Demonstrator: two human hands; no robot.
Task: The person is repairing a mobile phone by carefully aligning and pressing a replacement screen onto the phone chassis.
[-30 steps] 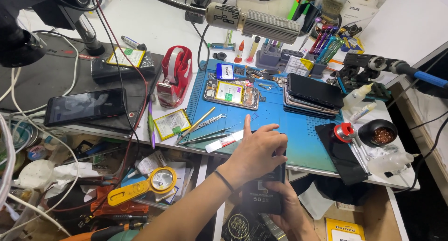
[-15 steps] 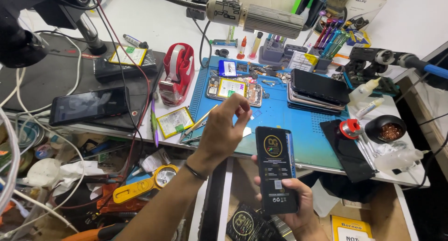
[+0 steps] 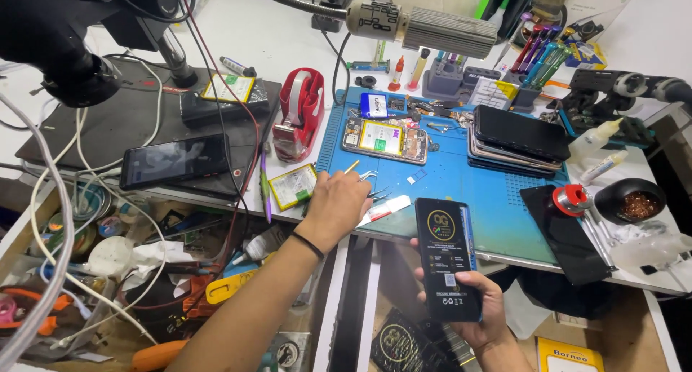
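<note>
Nearest the camera, the right hand [image 3: 481, 316] grips a flat black packet [image 3: 447, 258] with a round gold emblem, fingers wrapped around its lower half, holding it upright just off the near edge of the blue mat [image 3: 461, 188]. Left of the packet, the left hand [image 3: 339, 207] rests at the mat's near left corner, fingers curled down over thin tools [image 3: 369, 177] lying there; whether it has actually pinched one cannot be told. A small white and red strip [image 3: 386, 207] lies on the mat just beside that hand. Further back on the mat sits an opened phone [image 3: 386, 140] with its insides showing, and to its right a stack of dark screens [image 3: 515, 138]. Left of the mat stands a red tape dispenser [image 3: 301, 112].
</note>
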